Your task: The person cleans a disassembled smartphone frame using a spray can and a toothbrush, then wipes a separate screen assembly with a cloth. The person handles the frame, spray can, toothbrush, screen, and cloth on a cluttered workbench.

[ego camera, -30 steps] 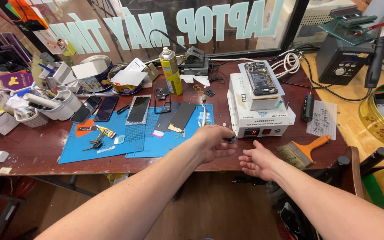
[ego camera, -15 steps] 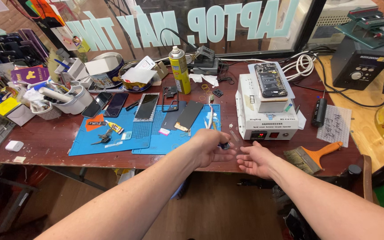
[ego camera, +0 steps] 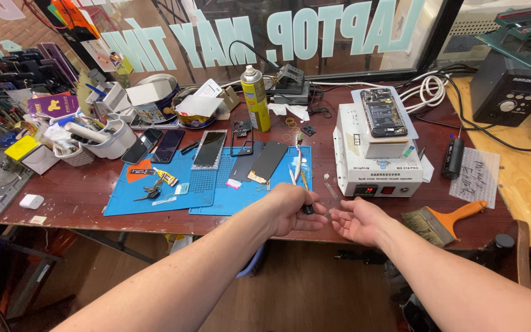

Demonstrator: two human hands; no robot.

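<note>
Over table edge, hands (ego camera: 330, 215) outstretched

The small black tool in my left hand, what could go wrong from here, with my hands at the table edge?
1. Both hands, left hand and right hand, work over the table edge, so the small black tool or any tiny part could drop to the floor.
2. The dark phone panel lies close by on the blue mat; a slip might scratch it.

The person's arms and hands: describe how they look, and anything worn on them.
Both forearms are bare, with no sleeves in view. The left hand and right hand wear no gloves; no watch, ring or bracelet shows. No markings can be made out on them.
</note>
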